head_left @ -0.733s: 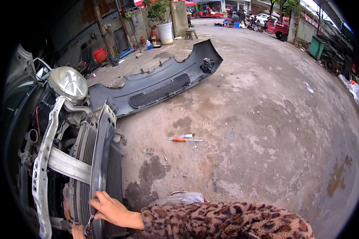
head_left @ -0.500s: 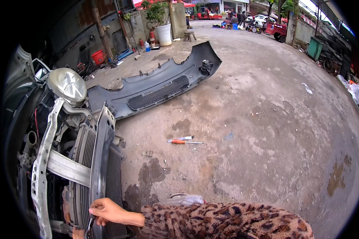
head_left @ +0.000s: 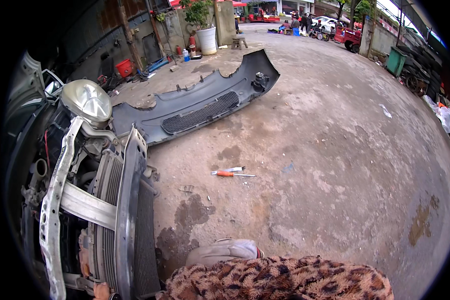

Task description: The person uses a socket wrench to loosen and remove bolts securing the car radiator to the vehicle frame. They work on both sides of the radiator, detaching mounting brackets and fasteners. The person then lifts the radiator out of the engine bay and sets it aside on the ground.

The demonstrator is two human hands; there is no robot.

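Only a small part of my left hand [head_left: 102,291] shows at the lower edge, low down beside the car's radiator [head_left: 146,235] and the dark front crossbeam [head_left: 127,220]. Its fingers are mostly cut off, and a dark round thing close to it is too small to make out. My right arm, in a brown leopard-print fleece sleeve [head_left: 280,280], crosses the bottom of the picture toward the car. The hand at its end is out of view. Above the radiator, a pale metal upper bar [head_left: 52,210] and a headlight [head_left: 88,101] are exposed.
A removed grey bumper cover [head_left: 200,107] lies on the concrete ahead. An orange-handled screwdriver [head_left: 226,173] rests on the ground next to another small tool. My shoe [head_left: 222,251] stands near the sleeve. Farther off are a red bucket [head_left: 124,68] and a white plant pot [head_left: 206,41].
My right hand, which was over the front crossbeam with a shiny metal tool below it, has dropped out of view. The sleeve sits lower, and more of my shoe shows.
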